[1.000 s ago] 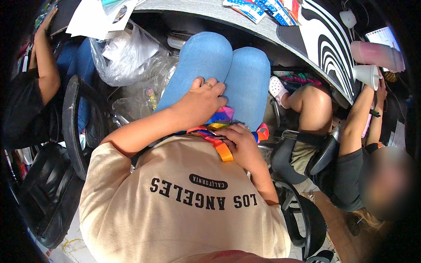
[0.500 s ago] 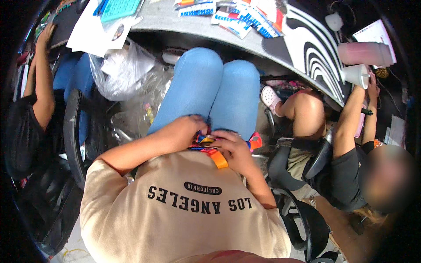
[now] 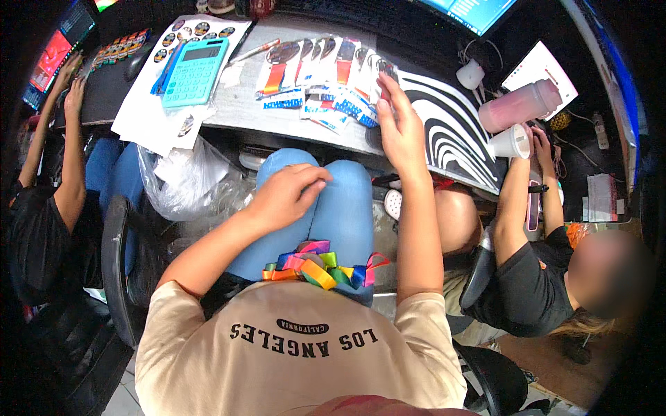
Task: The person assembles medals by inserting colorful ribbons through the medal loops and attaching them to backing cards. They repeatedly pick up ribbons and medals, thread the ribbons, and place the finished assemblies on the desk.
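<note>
My left hand [image 3: 290,197] hovers over my thighs, its fingers loosely stretched and holding nothing. A heap of multicoloured ribbons [image 3: 319,270] lies in my lap, against my shirt. Over the front of the desk, my right hand [image 3: 402,132] reaches out with fingers extended and nothing plainly in it. Its fingertips are at the right end of a row of clear packets [image 3: 322,69], which hold dark round pieces with coloured ribbons; whether they touch, I cannot tell.
On the desk's left are a turquoise calculator [image 3: 195,73] and sticker sheets [image 3: 149,97]. A plastic bag [image 3: 184,180] hangs below the edge. To the right, a striped mat [image 3: 444,125], a pink tumbler [image 3: 520,105] and a co-worker's hand at a white cup [image 3: 512,142]. Another person sits left.
Both hands have left the ribbons in my lap. My right hand has moved forward to the packets; the left has risen over my thighs. The view has tilted up toward the desk.
</note>
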Motion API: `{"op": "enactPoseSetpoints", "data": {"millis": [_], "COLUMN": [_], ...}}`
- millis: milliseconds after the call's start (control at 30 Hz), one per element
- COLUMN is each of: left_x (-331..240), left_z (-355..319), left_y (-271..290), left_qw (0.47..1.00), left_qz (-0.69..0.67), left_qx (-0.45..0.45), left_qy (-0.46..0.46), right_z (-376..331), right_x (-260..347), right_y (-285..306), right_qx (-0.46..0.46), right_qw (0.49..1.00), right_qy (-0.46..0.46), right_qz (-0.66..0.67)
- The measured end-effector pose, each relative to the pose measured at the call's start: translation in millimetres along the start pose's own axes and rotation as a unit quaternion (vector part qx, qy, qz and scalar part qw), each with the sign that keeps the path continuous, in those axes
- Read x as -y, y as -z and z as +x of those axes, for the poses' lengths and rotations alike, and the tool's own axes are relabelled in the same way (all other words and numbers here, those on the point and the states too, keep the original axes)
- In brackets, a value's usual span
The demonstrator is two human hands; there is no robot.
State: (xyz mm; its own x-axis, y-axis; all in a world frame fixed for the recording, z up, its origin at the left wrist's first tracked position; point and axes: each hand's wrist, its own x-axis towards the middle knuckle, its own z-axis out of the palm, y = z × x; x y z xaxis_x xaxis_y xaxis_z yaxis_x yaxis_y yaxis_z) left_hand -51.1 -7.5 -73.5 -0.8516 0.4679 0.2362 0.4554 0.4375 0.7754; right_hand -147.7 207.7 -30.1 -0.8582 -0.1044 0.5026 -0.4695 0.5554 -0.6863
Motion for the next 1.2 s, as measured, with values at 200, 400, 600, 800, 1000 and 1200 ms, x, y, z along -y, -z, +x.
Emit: {"op": "enactPoseSetpoints", "data": {"millis": [200, 400, 600, 800, 1000, 1200], "left_x": [39, 42, 42, 41, 41, 44], "left_z": [3, -4, -9, -6, -10, -7], "left_y": [-31, -46, -40, -46, -40, -47], "left_qw": [0.992, 0.988, 0.986, 0.986, 0.988, 0.987], "left_qz": [0.069, 0.119, 0.132, 0.132, 0.124, 0.126], "left_qx": [0.096, 0.060, 0.038, 0.035, 0.022, 0.033], "left_qy": [-0.037, -0.080, -0.094, -0.092, -0.090, -0.091], "right_z": [-3, 1, 7, 14, 4, 21], "right_x": [-28, -18, -12, -10, -14, -3], "right_y": [14, 0, 16, -9, -2, 6], "right_qx": [0.062, 0.088, 0.094, 0.079, 0.067, 0.075], "right_qw": [0.972, 0.955, 0.942, 0.964, 0.961, 0.926], "right_qy": [-0.080, -0.004, -0.128, 0.068, -0.055, -0.073], "right_qz": [-0.212, -0.282, -0.295, -0.245, -0.263, -0.363]}}
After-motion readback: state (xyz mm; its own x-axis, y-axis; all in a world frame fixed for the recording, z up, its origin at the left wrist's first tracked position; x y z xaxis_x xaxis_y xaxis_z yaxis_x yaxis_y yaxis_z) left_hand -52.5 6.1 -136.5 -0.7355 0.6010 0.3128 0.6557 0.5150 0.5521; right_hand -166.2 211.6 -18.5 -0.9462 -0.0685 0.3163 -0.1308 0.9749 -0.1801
